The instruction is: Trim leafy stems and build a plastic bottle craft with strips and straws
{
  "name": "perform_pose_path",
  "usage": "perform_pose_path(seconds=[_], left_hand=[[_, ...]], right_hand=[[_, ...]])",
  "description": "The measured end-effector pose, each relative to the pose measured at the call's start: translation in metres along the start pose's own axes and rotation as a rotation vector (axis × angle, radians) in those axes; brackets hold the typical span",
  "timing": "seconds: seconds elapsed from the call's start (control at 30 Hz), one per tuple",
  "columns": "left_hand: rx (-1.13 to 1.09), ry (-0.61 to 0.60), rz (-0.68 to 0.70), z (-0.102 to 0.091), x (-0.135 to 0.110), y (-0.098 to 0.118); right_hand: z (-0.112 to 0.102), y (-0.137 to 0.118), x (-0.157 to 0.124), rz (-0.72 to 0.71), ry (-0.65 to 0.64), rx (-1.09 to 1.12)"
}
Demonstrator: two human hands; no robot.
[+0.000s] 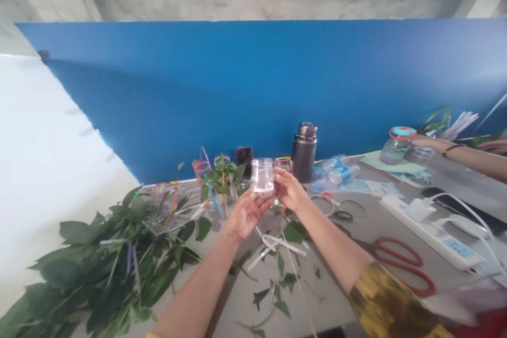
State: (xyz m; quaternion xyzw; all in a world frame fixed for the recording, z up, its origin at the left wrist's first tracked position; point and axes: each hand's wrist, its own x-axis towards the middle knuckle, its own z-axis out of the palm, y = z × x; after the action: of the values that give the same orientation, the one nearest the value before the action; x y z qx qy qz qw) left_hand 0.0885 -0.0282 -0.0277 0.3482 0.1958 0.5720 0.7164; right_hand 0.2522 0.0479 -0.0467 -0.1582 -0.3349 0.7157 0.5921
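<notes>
A small clear plastic cup (262, 173) is held up over the table between my two hands. My left hand (247, 214) supports it from below and the left, its fingers curled under the base. From the right, my right hand (290, 188) grips the cup's side with thumb and fingers. A pale band shows near the cup's bottom; I cannot tell whether it is tape or something inside. Just left of the cup stands a leafy sprig (224, 175) in a clear container. Below my hands lie white strips (273, 247) and cut leaves (282, 280).
Leafy branches (99, 269) heap up at the left. A dark thermos (304, 152) stands behind, near plastic bottles (343, 173). Red-handled scissors (402, 264) and a power strip (431, 232) lie at right. Another person's arm (471, 157) reaches to a lidded jar (396, 147).
</notes>
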Motion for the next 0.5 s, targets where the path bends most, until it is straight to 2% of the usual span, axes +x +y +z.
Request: perform_pose_path(seconds=[0.1, 0.2, 0.37, 0.5], left_hand=[[0.012, 0.037, 0.053, -0.001, 0.002, -0.001], [0.071, 0.181, 0.205, -0.003, 0.005, -0.006], [0.305, 0.435, 0.391, -0.008, 0.009, -0.014], [0.48, 0.501, 0.437, -0.009, 0.006, -0.013]], right_hand=[[-0.008, -0.005, 0.004, 0.0, 0.006, -0.024], [-0.014, -0.016, 0.005, 0.006, -0.029, -0.026], [-0.023, -0.036, 0.0, 0.013, -0.154, -0.044], [-0.028, -0.047, -0.006, 0.035, -0.262, -0.11]])
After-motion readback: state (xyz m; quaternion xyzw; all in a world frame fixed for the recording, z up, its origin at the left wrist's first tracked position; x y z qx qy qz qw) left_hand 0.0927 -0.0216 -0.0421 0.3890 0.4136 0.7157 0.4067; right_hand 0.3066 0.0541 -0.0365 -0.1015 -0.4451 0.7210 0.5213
